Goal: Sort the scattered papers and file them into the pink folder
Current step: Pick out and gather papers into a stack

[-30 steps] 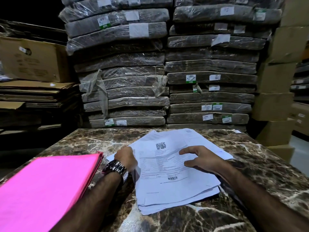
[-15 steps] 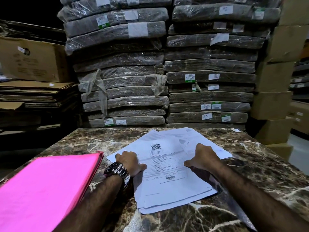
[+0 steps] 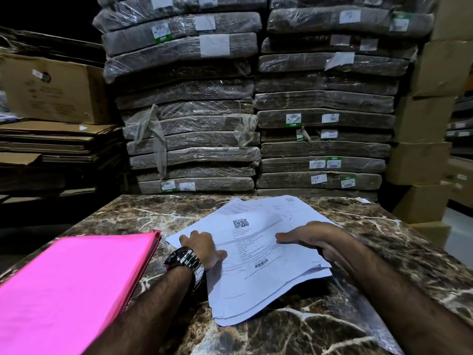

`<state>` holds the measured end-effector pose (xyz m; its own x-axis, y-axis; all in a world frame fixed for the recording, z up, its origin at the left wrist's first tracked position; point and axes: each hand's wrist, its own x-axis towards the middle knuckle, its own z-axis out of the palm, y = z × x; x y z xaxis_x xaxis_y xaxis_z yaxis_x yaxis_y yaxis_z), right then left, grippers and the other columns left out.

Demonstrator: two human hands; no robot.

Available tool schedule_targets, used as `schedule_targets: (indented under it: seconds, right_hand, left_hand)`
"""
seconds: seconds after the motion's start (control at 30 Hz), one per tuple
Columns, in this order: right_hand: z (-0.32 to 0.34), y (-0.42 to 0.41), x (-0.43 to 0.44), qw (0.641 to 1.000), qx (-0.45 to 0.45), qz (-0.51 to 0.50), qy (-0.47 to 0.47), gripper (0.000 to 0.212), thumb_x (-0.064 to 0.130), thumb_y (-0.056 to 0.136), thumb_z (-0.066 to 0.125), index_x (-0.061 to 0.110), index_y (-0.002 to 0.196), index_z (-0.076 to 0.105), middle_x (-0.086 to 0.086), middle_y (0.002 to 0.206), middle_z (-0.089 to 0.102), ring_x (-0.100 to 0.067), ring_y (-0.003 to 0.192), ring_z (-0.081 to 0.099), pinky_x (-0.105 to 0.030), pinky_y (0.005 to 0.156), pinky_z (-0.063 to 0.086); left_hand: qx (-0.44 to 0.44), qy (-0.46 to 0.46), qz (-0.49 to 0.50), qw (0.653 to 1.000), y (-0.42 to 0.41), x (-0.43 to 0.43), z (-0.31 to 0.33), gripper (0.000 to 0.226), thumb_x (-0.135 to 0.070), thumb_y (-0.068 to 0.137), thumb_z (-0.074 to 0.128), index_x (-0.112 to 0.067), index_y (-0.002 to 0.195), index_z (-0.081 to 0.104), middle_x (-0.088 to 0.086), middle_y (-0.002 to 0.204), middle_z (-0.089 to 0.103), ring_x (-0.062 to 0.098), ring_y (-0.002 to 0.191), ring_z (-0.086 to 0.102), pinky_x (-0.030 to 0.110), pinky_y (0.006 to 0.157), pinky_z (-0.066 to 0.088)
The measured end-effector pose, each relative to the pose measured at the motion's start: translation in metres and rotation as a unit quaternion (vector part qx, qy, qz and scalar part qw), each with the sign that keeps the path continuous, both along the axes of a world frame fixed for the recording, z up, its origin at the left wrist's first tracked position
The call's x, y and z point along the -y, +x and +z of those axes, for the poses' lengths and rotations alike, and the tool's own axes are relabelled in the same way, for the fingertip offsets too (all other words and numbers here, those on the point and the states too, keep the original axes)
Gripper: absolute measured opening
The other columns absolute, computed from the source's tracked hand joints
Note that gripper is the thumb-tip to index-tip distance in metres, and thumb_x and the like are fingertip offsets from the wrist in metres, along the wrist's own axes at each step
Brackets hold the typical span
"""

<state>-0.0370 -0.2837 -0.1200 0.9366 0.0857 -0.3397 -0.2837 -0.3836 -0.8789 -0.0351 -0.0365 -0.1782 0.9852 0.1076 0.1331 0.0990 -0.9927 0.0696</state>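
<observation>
Squaring the loose papers [image 3: 256, 272], nothing filed yet.

Since half a second ago my right hand [image 3: 314, 239] has gone from pressing flat to edge-on at the stack's right side, fingers under the sheets, so I read it as grasping that edge to lift or tap them. My left hand [image 3: 202, 245], watch [image 3: 185, 261] at the wrist, lies released and flat, pinning the left side. Pink folder [image 3: 76, 283] sits shut, near-left on the marble table [image 3: 384, 252], just beside the papers. Top sheet shows a QR code and barcode; print too small to read. Labels on the wrapped bundles [image 3: 184, 119] are also illegible.
</observation>
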Motion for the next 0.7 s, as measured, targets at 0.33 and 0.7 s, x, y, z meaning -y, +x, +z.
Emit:
schedule_targets:
  seconds: [0.33,0.7]
  right_hand:
    - [0.000,0.014,0.004,0.983,-0.111,0.017,0.143,0.035,0.021,0.084,0.072,0.000,0.111,0.067,-0.019,0.109,0.071,-0.034,0.103,0.067,-0.047,0.091,0.052]
    - [-0.023,0.027,0.016,0.982,0.071,0.042,0.170,0.051,-0.011,0.084,0.062,0.017,0.127,0.060,-0.018,0.123,0.056,-0.017,0.100,0.062,-0.027,0.085,0.056]
  left_hand:
    - [0.013,-0.010,0.008,1.000,0.001,0.001,-0.001,0.038,-0.054,0.085,0.054,-0.016,0.083,0.055,-0.003,0.086,0.055,0.020,0.104,0.057,0.036,0.092,0.034]
    - [-0.002,-0.038,0.005,0.999,-0.002,-0.003,0.002,0.050,-0.056,0.084,0.056,-0.009,0.100,0.064,0.006,0.104,0.066,0.024,0.105,0.056,0.040,0.097,0.036]
